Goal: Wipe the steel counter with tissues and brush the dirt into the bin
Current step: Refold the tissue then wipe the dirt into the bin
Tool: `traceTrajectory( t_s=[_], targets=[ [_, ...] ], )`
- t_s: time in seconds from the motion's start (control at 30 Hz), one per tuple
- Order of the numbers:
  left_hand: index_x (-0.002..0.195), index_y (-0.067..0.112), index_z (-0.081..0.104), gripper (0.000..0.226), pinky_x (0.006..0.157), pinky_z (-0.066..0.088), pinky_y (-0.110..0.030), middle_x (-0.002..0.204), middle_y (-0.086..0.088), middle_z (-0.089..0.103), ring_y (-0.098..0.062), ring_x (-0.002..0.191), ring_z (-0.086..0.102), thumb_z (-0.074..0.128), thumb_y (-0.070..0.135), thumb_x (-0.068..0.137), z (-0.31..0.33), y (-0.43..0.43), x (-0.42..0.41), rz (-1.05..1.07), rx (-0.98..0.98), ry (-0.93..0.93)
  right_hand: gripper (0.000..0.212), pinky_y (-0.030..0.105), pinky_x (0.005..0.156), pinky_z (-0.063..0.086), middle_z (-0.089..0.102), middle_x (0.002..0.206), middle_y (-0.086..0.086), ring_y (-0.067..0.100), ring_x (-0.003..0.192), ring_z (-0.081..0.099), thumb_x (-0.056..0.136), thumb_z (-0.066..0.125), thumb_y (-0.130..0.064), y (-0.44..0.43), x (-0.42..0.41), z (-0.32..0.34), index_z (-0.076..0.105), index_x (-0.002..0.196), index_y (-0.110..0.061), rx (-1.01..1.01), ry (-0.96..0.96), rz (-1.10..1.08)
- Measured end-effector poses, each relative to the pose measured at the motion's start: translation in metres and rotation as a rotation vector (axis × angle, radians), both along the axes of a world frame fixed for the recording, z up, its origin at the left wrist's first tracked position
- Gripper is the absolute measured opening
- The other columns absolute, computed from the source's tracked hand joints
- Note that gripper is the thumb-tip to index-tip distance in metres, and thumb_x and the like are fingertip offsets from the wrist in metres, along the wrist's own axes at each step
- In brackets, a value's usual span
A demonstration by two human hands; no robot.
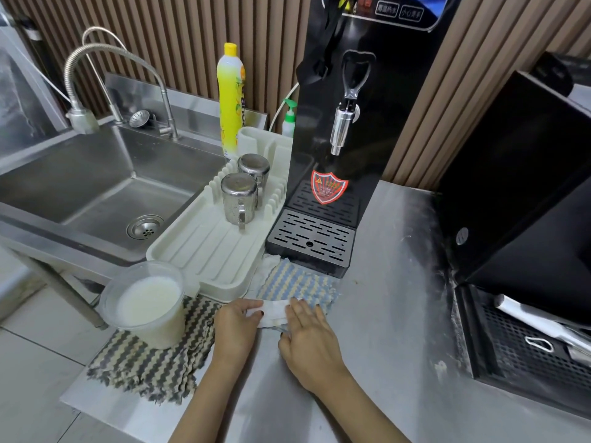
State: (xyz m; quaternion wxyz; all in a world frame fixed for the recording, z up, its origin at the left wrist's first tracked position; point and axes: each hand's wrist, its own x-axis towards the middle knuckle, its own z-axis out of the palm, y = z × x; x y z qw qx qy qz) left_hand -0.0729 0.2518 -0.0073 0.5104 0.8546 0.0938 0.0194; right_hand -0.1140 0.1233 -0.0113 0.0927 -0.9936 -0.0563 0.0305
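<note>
So, where's the tissue [275, 312] & who's got it? — A

On the steel counter [383, 314], near its front edge, far side lapping onto the blue striped cloth [297, 281]. Left hand [238, 327] has fingers bent over its left end, looks like a pinch. Right hand [308, 338] lies flat on the right end, fingers straight, pressing down. — B

Which way does it run? — A

It's folded into a strip w/ the long axis left-to-right, roughly along the counter's front edge, right end tipped a bit away from the person. Top face already looks stained. — B

Risks? — A

A few, imo. An open tub [147, 310] of milky liquid sits just left of the left hand, on the grey striped cloth [144, 366]. A wide sweep, or a tug on that cloth, cld tip it. The tissue cld also snag on the blue cloth & tear, esp. if damp. The whitish dirt [440, 367] lies well apart, by the black machine [518, 203] on the right, so it's a long drag & bits may get left behind. And there's no bin in view, so brushing twd the front edge cld just drop dirt on the floor. — B
</note>
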Motion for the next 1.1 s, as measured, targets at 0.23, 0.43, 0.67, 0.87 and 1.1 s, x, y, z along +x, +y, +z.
traceTrajectory(
  t_s=[0.23, 0.43, 0.67, 0.87, 1.1],
  targets=[
    [0.093, 0.001, 0.071, 0.017, 0.077, 0.039, -0.019, 0.093, -0.013, 0.071, -0.014, 0.081, 0.057, 0.065, -0.004, 0.078, 0.000, 0.000, 0.000, 0.008, 0.000, 0.002, 0.071, 0.037, 0.114, 0.014, 0.047, 0.142, 0.003, 0.016, 0.134, 0.040, 0.076, 0.016, -0.036, 0.001, 0.007, 0.002, 0.049, 0.133, -0.011, 0.058, 0.046, 0.089],
    [0.093, 0.001, 0.070, 0.017, 0.069, 0.036, -0.014, 0.091, -0.012, 0.070, -0.014, 0.078, 0.057, 0.064, -0.005, 0.078, -0.001, -0.001, 0.001, -0.001, 0.007, 0.004, 0.053, 0.030, 0.093, 0.047, 0.069, 0.112, -0.009, 0.006, 0.105, 0.064, 0.070, 0.034, -0.037, 0.003, 0.004, 0.002, 0.071, 0.104, -0.022, 0.083, 0.085, 0.006],
    [0.092, 0.002, 0.070, 0.017, 0.072, 0.037, -0.020, 0.082, -0.008, 0.065, -0.018, 0.081, 0.058, 0.065, -0.005, 0.077, -0.001, -0.001, 0.001, 0.000, -0.015, 0.031, 0.063, 0.038, 0.105, 0.035, 0.061, 0.126, -0.001, 0.013, 0.118, 0.057, 0.075, 0.026, -0.039, -0.007, 0.005, 0.002, 0.063, 0.119, -0.013, 0.025, -0.033, -0.035],
    [0.091, 0.003, 0.069, 0.016, 0.078, 0.038, -0.021, 0.083, -0.005, 0.064, -0.016, 0.084, 0.057, 0.065, -0.004, 0.077, -0.001, 0.000, 0.002, -0.007, -0.016, 0.036, 0.075, 0.041, 0.112, -0.001, 0.036, 0.148, 0.004, 0.020, 0.140, 0.028, 0.080, 0.016, -0.050, 0.000, 0.004, -0.003, 0.038, 0.140, -0.011, 0.088, 0.029, 0.055],
    [0.091, 0.004, 0.070, 0.016, 0.079, 0.040, -0.024, 0.085, -0.008, 0.067, -0.016, 0.084, 0.058, 0.065, -0.004, 0.077, -0.002, 0.001, 0.001, -0.018, -0.012, 0.021, 0.065, 0.043, 0.111, 0.017, 0.048, 0.140, 0.002, 0.019, 0.132, 0.043, 0.083, 0.024, -0.045, 0.000, 0.003, -0.006, 0.049, 0.132, -0.012, 0.061, 0.027, 0.034]
  ],
)
